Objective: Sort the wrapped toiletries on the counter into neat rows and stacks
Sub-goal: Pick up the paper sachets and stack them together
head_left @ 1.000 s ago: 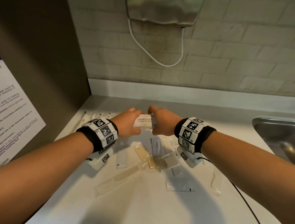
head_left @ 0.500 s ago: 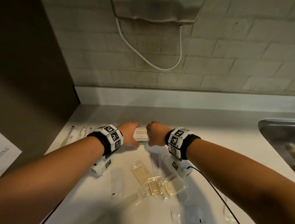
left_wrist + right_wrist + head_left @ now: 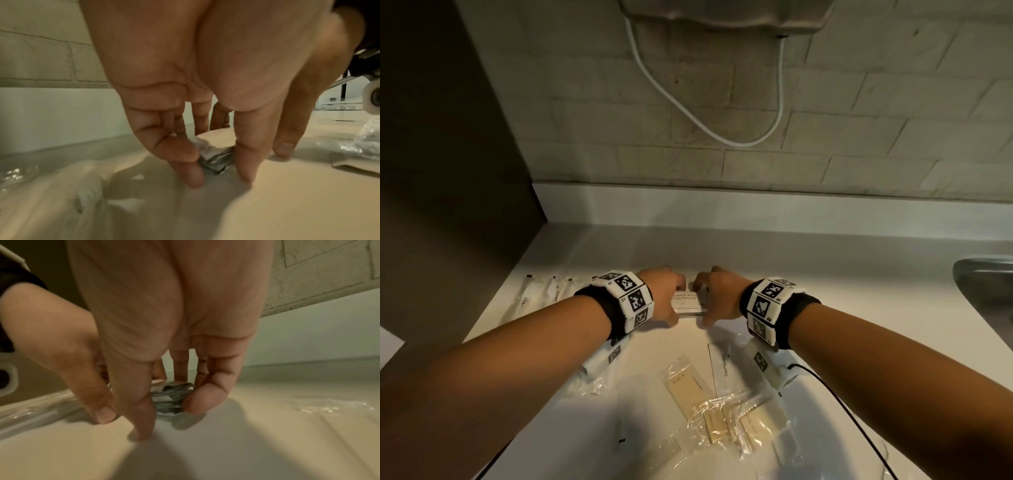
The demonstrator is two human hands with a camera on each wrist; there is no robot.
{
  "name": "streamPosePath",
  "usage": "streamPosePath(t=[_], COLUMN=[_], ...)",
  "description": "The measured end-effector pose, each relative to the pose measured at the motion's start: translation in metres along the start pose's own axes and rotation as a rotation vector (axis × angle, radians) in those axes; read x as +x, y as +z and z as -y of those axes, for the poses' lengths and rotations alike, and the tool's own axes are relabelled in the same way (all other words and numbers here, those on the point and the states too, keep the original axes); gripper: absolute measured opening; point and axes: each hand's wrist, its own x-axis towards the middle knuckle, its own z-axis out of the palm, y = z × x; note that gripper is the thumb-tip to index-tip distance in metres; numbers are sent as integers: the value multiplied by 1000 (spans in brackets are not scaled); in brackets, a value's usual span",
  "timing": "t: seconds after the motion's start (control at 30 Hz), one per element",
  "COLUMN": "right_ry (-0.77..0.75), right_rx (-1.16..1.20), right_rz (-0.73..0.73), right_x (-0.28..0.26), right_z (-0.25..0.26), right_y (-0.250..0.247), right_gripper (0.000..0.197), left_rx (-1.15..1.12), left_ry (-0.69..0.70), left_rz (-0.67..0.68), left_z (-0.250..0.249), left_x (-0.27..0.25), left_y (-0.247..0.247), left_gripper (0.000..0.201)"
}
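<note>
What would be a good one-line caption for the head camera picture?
Both hands, left hand and right hand, hold a stack of shampoo sachets on the counter.

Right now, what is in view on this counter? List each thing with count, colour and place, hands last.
shampoo sachets: one stack, exact count unclear, white with silver edges, on the counter between both hands
counter: one, white, under everything
toothpaste sachet: one, white, near side of the stack
tan wrapped items: several, clear wrap, loose pile near the front
long clear packets: several, far left of the counter
sink: one, metal, right edge
left hand: grips the stack's left end
right hand: grips the stack's right end
</note>
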Motion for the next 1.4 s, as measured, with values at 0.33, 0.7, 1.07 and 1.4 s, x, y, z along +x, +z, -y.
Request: streamPosePath(t=[0.33, 0.7, 1.07, 1.4], right_ry=[14, 36, 2, -17], right_rx=[-12, -32, 54, 45], right_rz=[7, 33, -73, -65], right_x=[12, 25, 33, 28], right_z=[5, 5, 7, 2], right_y=[6, 6, 8, 5], right_gripper=[56, 42, 49, 53], left_rx=[-20, -28, -17, 48], left_ry=[-23, -9, -13, 22], left_rz=[57, 10, 5, 11], left_z=[-6, -2, 19, 19], left_x=[6, 10, 14, 15], left_y=[-2, 4, -6, -5], left_gripper=[54, 46, 53, 56])
